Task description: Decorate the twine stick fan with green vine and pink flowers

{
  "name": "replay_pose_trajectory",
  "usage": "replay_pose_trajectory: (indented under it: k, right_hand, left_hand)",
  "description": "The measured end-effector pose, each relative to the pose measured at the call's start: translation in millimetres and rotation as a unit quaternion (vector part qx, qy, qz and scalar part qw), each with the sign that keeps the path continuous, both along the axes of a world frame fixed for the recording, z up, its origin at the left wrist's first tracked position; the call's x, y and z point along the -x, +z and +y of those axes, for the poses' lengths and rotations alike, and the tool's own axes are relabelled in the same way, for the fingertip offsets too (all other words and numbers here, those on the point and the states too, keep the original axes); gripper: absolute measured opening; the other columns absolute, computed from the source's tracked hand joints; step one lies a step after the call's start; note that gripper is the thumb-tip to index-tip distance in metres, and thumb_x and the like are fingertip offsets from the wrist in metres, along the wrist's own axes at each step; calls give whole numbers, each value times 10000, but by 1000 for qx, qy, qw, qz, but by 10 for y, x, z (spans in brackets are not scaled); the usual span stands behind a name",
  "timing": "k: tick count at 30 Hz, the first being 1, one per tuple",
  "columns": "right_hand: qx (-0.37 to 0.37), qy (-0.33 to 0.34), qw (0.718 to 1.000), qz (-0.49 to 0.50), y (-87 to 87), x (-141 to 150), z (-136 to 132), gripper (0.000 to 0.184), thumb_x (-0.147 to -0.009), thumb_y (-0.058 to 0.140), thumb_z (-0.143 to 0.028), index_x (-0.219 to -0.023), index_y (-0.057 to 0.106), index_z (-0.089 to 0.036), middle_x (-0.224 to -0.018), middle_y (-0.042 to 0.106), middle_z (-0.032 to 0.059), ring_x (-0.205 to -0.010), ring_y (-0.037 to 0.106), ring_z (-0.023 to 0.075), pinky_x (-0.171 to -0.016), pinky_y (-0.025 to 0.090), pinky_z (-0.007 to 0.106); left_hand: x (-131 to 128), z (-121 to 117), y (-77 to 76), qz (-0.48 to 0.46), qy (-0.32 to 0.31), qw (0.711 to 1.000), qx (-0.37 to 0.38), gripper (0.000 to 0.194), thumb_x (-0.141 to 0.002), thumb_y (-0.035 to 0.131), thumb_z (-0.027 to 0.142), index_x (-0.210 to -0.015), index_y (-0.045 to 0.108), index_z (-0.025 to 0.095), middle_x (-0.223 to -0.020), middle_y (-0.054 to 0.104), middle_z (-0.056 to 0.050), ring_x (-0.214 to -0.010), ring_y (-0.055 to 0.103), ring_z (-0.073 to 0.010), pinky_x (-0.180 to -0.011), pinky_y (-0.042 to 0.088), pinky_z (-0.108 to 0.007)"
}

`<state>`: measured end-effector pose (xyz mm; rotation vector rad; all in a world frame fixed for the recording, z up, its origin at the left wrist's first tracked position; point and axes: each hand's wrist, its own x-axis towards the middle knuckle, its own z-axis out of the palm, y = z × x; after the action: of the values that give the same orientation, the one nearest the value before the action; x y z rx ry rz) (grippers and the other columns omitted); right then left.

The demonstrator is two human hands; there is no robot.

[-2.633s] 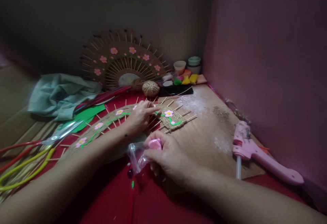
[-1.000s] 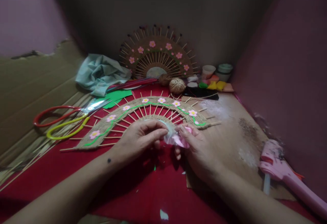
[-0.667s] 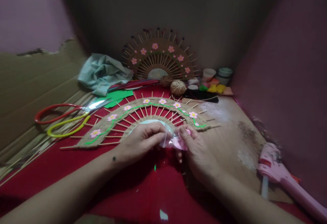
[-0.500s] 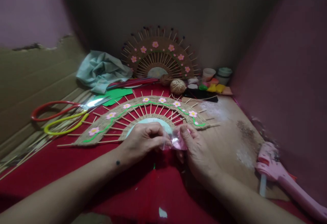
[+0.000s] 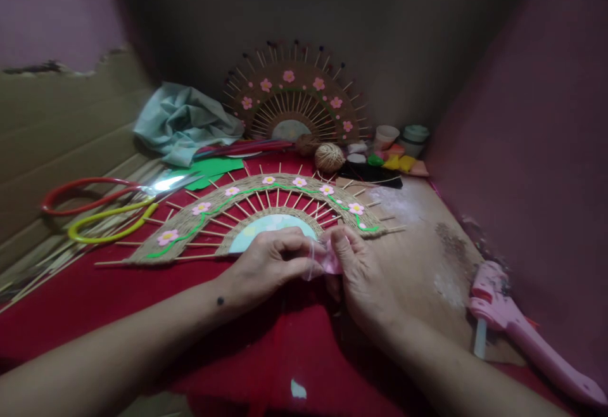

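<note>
Between my two hands is a small clear plastic packet (image 5: 331, 261) with something pink inside. My left hand (image 5: 273, 257) pinches its clear edge between thumb and fingers. The pink part is gripped by my right hand (image 5: 363, 271), thumb on top. Just beyond my hands lies a woven twine fan (image 5: 213, 205) with stick ribs, pink flowers, a green vine line and a pale blue half-round centre. My left hand overlaps part of that centre. What the fingers do beneath the packet is hidden.
Scissors (image 5: 107, 208) with red and yellow handles lie left, beside green sheets (image 5: 213, 172). A similar fan (image 5: 291, 90) leans at the back behind a twine ball (image 5: 329, 158). Colored packets (image 5: 399, 162) sit back right. A pink glue gun (image 5: 513, 322) lies right on cardboard (image 5: 418, 246).
The packet has been bunched closer into my right fingers, and less of it shows. My hands stay in nearly the same place. The whole view has shifted slightly.
</note>
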<state>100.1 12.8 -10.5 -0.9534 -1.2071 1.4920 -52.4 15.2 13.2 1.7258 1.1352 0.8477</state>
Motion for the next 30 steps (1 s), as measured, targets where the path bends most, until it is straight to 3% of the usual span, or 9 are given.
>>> replay_pose_trajectory:
  k: [3, 7, 10, 14, 18, 22, 27, 30]
  right_hand:
    - [-7, 2, 1000, -10, -1, -3, 0, 382, -867, 458, -581, -738, 459, -222, -413, 427, -102, -321, 338, 55, -316, 253, 151]
    - [0, 7, 999, -33, 8, -1, -8, 391, -862, 438, -604, -755, 454, -228, -409, 434, -104, -303, 351, 67, -296, 266, 156]
    - [9, 11, 999, -46, 22, 10, -24, 378, -868, 436, -591, -750, 449, -232, -402, 405, -108, -293, 322, 69, -282, 229, 162]
    - [-14, 2, 999, -51, 40, 23, -36, 351, -871, 478, -540, -733, 473, -217, -506, 472, -81, -342, 338, 51, -309, 232, 167]
    - [-19, -2, 999, -43, 39, 25, -27, 325, -874, 486, -517, -746, 481, -218, -509, 474, -83, -337, 335, 48, -312, 229, 175]
    - [-12, -1, 999, -53, 20, 28, -23, 291, -868, 491, -509, -813, 492, -223, -473, 443, -104, -307, 328, 50, -293, 224, 169]
    - [15, 23, 998, -62, 24, 32, -44, 289, -832, 540, -498, -915, 456, -234, -437, 432, -130, -301, 350, 66, -281, 264, 153]
    - [15, 32, 997, -71, 28, 21, -56, 292, -820, 556, -494, -907, 460, -232, -443, 434, -128, -302, 355, 65, -284, 256, 154]
  left_hand:
    - [6, -1, -23, -34, -25, 999, 35, 142, -752, 646, 157, -868, 726, 176, -809, 678, -5, -773, 602, -139, -712, 461, -232]
    - [2, -20, -34, -38, -19, 999, 6, 104, -754, 645, 149, -827, 717, 169, -824, 663, -4, -791, 599, -135, -737, 453, -233]
    - [-10, -30, -34, -36, -4, 999, 6, 47, -731, 685, 199, -732, 694, 153, -757, 628, 1, -724, 573, -127, -682, 444, -229]
    - [-4, -31, -25, -14, -22, 1000, 0, 118, -741, 675, 212, -649, 638, 148, -688, 583, 17, -671, 534, -114, -650, 426, -222]
    - [19, -28, -14, 7, -51, 998, -29, 74, -777, 629, 196, -725, 667, 160, -739, 598, 7, -717, 557, -124, -690, 434, -227]
    - [17, -30, -31, 16, -16, 996, -81, 157, -826, 557, 207, -764, 698, 176, -728, 590, -2, -720, 556, -127, -683, 434, -227]
    - [14, -31, -70, -12, -31, 999, 12, 163, -817, 564, 247, -803, 693, 149, -718, 644, -13, -670, 573, -136, -627, 443, -231]
    - [29, -31, -71, 5, -40, 999, 1, 168, -818, 557, 240, -794, 685, 132, -728, 654, -28, -666, 577, -141, -625, 445, -238]
